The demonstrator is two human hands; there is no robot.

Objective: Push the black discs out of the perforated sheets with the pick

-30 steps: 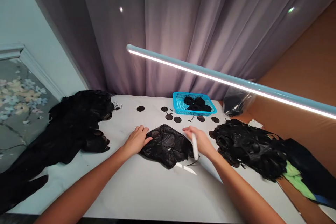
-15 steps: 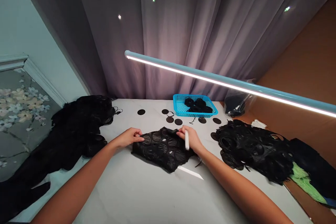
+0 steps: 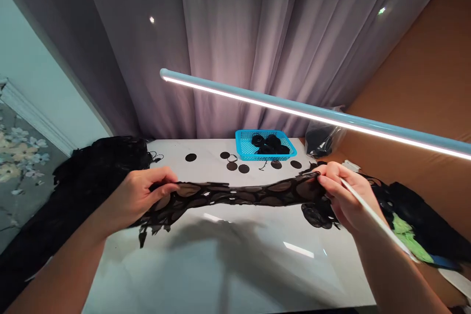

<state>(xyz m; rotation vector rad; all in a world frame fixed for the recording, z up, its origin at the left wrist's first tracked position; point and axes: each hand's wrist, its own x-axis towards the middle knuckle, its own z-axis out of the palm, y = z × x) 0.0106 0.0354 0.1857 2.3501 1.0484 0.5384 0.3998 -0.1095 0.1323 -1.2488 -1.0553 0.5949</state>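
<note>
L hand [image 3: 142, 195] & R hand [image 3: 344, 198]: fingers [image 3: 327, 171] clenched on black cutout mesh strip [image 3: 239, 195], held stretched between them above table [image 3: 228, 265]; R also grips white rod [image 3: 371, 216].

left hand [image 3: 138, 198]: raised, fingers [image 3: 158, 176] curled over, pinching
right hand [image 3: 348, 198]: raised, fingers [image 3: 329, 174] pinching
spacing: hands well apart, level

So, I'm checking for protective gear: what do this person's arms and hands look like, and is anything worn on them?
Both arms are bare as far as the view shows: no sleeve appears on the left forearm or the right forearm. The left hand and right hand have no gloves, and neither shows a watch, ring or bracelet.
</note>
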